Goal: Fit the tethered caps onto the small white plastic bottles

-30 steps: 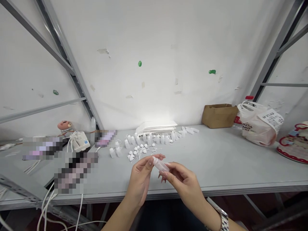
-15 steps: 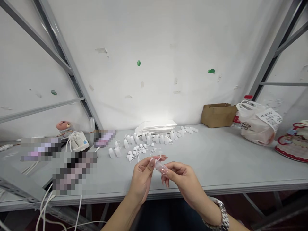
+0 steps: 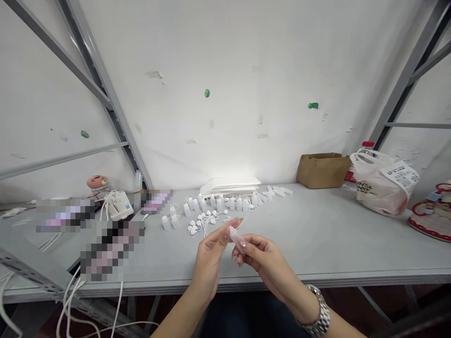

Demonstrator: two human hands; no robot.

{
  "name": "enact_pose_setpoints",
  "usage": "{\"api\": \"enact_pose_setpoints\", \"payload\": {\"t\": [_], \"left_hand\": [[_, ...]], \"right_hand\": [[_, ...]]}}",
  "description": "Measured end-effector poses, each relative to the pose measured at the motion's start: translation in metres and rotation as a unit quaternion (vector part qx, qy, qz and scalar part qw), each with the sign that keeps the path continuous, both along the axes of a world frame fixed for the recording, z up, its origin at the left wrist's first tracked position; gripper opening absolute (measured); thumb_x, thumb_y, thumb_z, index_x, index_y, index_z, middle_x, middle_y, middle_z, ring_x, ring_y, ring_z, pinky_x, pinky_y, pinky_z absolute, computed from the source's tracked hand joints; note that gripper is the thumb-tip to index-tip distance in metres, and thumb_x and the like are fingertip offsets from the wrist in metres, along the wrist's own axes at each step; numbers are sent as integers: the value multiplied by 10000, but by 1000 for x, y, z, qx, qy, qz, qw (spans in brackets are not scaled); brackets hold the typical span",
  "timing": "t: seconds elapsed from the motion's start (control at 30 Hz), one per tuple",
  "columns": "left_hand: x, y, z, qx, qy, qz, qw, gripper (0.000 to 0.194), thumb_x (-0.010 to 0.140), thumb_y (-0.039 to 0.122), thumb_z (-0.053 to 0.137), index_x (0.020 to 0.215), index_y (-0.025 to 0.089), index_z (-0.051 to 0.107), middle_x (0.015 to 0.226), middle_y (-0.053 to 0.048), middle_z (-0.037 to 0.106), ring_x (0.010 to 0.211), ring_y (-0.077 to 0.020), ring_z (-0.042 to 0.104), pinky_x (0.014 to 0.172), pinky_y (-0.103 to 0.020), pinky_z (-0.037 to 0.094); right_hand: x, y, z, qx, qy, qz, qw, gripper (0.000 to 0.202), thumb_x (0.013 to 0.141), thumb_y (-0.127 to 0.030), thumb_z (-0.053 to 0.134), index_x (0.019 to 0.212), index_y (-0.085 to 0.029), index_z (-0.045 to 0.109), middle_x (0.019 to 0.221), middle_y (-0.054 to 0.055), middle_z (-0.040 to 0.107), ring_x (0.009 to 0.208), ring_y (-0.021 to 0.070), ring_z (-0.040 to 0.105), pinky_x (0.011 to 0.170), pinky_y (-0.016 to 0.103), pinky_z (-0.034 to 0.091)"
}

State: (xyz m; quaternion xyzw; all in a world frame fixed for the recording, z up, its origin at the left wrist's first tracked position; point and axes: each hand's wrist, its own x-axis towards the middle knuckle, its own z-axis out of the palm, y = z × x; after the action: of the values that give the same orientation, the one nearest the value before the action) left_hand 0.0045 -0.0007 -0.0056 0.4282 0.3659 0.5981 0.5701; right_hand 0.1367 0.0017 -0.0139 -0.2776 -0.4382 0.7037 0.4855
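Observation:
A small translucent bottle [image 3: 238,241] is held tilted between both hands near the table's front edge. My left hand [image 3: 210,253] pinches its white cap end, where a thin strap sticks out. My right hand [image 3: 259,253], with a metal watch on the wrist, grips the bottle's body between thumb and fingers. Behind the hands, several similar small bottles [image 3: 219,204] stand in a loose row on the grey table [image 3: 317,239]. Several white caps with thin straps [image 3: 193,229] lie in a pile just beyond my left hand.
White flat sheets [image 3: 230,184] are stacked against the wall. A brown box [image 3: 323,172], a plastic bag [image 3: 382,190] and a red-capped bottle stand at the right. Blurred devices, a power strip [image 3: 118,205] and cables [image 3: 118,305] occupy the left.
My right fingers have closed in around the bottle, covering more of it. The strap at the cap now points up to the right. The view has shifted slightly.

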Motion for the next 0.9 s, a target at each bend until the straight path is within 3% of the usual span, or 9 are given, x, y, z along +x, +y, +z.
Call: {"api": "enact_pose_setpoints", "payload": {"t": [0.17,0.33,0.5,0.63,0.73,0.8,0.9], "left_hand": [[-8,-1,6,56,15,37,998,354,850,422,463,1039,205,669,1270,-72,569,1266,-225,394,1057,-371,252],[-11,2,7,26,-13,-25,999,393,853,434,448,943,151,705,1151,-104,648,1205,-236,470,1056,-354,262],[-10,6,7,-74,-167,-97,978,480,848,496,408,913,131,712,1081,-127,679,1160,-234,515,1000,-338,361],[-10,10,6,-73,-187,-99,975,484,835,506,425,915,124,711,1108,-137,665,1145,-229,528,990,-331,376],[-20,19,6,-37,-119,-59,990,428,821,482,465,934,143,702,1132,-130,654,1131,-243,538,978,-364,375],[-36,29,5,-3,-10,6,1000,359,783,444,541,949,164,693,1153,-121,644,1108,-254,552,953,-372,378],[-69,44,5,6,217,116,969,353,720,441,606,953,191,692,1113,-110,663,1078,-277,560,911,-358,376]], "right_hand": [[4,-2,1,-92,90,107,986,348,813,-391,585,859,-59,678,606,35,593,509,70,496,563,215,395],[3,-2,-1,-144,114,169,968,347,810,-404,574,817,-69,664,531,7,556,429,52,429,511,209,350],[5,0,1,-132,116,151,973,309,792,-385,588,792,-85,661,503,-10,529,422,51,387,493,208,317],[10,2,4,-109,121,137,977,296,816,-366,558,802,-88,659,480,-21,500,425,56,362,496,215,302],[14,4,6,-110,120,125,979,296,821,-365,555,803,-88,656,490,-24,484,438,59,357,499,218,297],[16,5,7,-109,119,114,980,286,814,-367,568,800,-96,655,500,-24,481,449,61,357,501,221,296],[19,7,8,-102,126,107,981,282,820,-360,563,807,-96,662,506,-20,481,463,66,363,505,220,301]]}}
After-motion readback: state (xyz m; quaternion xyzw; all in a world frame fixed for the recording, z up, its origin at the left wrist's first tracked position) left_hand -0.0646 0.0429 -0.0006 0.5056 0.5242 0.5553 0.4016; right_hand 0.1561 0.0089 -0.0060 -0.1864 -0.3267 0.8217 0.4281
